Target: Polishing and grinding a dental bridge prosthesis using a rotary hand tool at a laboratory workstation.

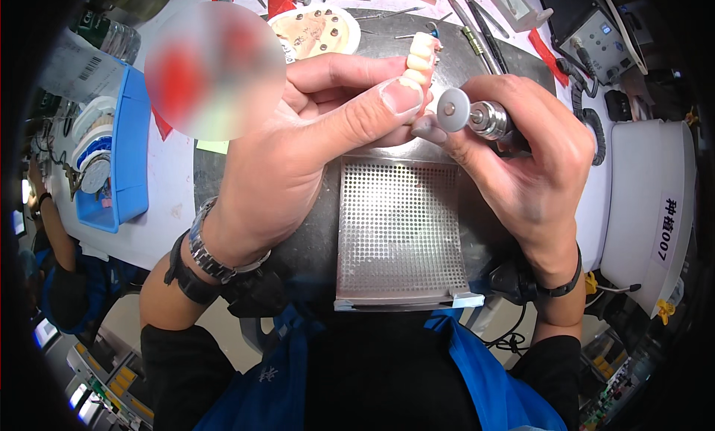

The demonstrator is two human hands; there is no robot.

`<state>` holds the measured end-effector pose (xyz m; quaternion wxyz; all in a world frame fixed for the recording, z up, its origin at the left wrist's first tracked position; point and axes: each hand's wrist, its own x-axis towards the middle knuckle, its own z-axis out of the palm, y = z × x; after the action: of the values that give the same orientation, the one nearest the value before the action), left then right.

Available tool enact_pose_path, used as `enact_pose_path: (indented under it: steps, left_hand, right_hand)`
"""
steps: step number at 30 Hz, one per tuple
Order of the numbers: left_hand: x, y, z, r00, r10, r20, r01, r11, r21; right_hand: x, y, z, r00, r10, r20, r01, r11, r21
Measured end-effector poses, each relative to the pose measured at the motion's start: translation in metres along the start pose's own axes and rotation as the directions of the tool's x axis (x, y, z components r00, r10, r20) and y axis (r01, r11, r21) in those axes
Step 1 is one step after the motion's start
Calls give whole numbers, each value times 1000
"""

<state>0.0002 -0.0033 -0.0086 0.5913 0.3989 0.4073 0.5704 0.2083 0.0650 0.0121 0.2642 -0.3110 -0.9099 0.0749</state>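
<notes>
Between the thumb and fingers of my left hand (pixel 320 125) is a dental prosthesis (pixel 419 62) with cream-white teeth and pink gum. Its lower end is partly covered by the fingertips. My right hand (pixel 536 137) is closed around a rotary handpiece (pixel 489 120), a metal tool tipped with a round grey disc (pixel 453 109). The disc sits just right of the prosthesis; whether they touch I cannot tell. My right thumb reaches close to the left fingertips. Beneath both hands lies a perforated metal plate (pixel 398 233).
A plaster dental model (pixel 320 30) lies beyond my left hand, with screws and slim tools (pixel 477 36) along the far side. On the left stands a blue bin (pixel 132 163), on the right a white container (pixel 646 200). A control box (pixel 602 49) with coiled cable sits far right.
</notes>
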Motion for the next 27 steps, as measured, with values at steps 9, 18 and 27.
enact_pose_path:
  steps: [9, 18, 27]
  left_hand:
    - [-3, 9, -5, 994, -105, 30, 108, 981, -159]
    - [-2, -2, 3, 983, 9, 181, 35, 971, -238]
    - [-8, 2, 5, 940, -54, 336, 163, 938, -306]
  right_hand:
    - [14, -13, 9, 969, -69, -237, 101, 987, 126]
    - [0, -14, 15, 964, -90, -248, 131, 980, 152]
    - [-8, -22, 4, 979, 91, -180, -26, 942, 334]
